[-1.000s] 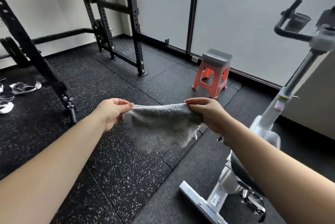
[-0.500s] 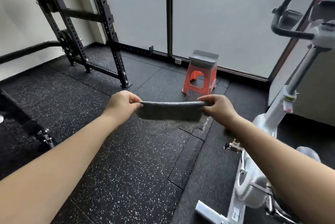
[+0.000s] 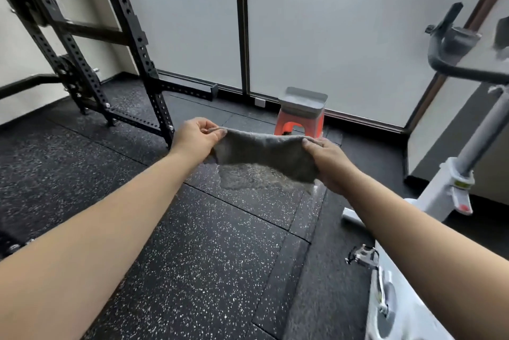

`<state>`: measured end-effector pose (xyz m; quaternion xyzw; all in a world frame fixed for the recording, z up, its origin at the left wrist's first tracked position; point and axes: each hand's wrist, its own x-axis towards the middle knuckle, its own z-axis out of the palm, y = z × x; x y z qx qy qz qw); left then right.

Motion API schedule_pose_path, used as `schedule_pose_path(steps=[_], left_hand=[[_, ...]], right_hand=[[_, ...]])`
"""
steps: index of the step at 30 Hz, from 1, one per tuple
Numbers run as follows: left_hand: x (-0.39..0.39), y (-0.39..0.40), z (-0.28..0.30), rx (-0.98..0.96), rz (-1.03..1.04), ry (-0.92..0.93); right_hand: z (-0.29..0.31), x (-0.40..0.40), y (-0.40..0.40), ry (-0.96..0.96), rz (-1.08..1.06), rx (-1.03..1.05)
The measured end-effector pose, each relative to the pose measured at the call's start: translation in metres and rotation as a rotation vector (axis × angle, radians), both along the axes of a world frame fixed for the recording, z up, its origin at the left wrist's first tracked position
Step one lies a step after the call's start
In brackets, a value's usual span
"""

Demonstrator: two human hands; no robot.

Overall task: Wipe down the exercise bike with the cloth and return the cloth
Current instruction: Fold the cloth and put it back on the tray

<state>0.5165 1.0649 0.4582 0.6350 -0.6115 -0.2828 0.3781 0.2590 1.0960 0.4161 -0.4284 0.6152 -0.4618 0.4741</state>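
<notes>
A grey cloth [image 3: 264, 152] hangs folded in the air at mid-frame, stretched between both hands. My left hand [image 3: 196, 138] pinches its left end. My right hand [image 3: 329, 161] grips its right end, fingers curled round the fabric. The white exercise bike [image 3: 438, 196] stands at the right edge, with its black handlebar [image 3: 451, 64] high up and a pedal [image 3: 362, 254] low near my right forearm. Neither hand touches the bike.
An orange stool with a grey top [image 3: 301, 113] stands just beyond the cloth, by the frosted glass wall. A black power rack [image 3: 132, 44] with weight plates fills the left. Speckled black rubber floor [image 3: 209, 257] lies below my arms.
The view has swung right and come closer to the stool. The cloth, spread out a second ago, is now folded over into a narrower band between my hands.
</notes>
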Motion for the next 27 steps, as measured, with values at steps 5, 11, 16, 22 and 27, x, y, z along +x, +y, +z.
schedule_pose_path(steps=[5,11,16,22,27], left_hand=[[-0.023,-0.074,0.01,-0.023,-0.048,-0.157],[-0.064,-0.158,0.013,0.114,-0.364,-0.018],[-0.078,-0.216,0.038,0.5,-0.656,0.23],[-0.076,-0.317,0.04,0.174,-0.6,0.294],[-0.096,-0.401,0.0,0.324,-0.619,0.233]], right_hand=[[0.001,0.023,-0.068,-0.284,-0.059,0.122],[0.01,0.05,-0.152,-0.421,-0.08,0.125],[0.015,0.043,-0.212,-0.535,-0.005,0.012],[0.007,0.01,-0.278,-0.435,0.046,-0.13],[0.017,-0.039,-0.343,-0.446,0.027,-0.095]])
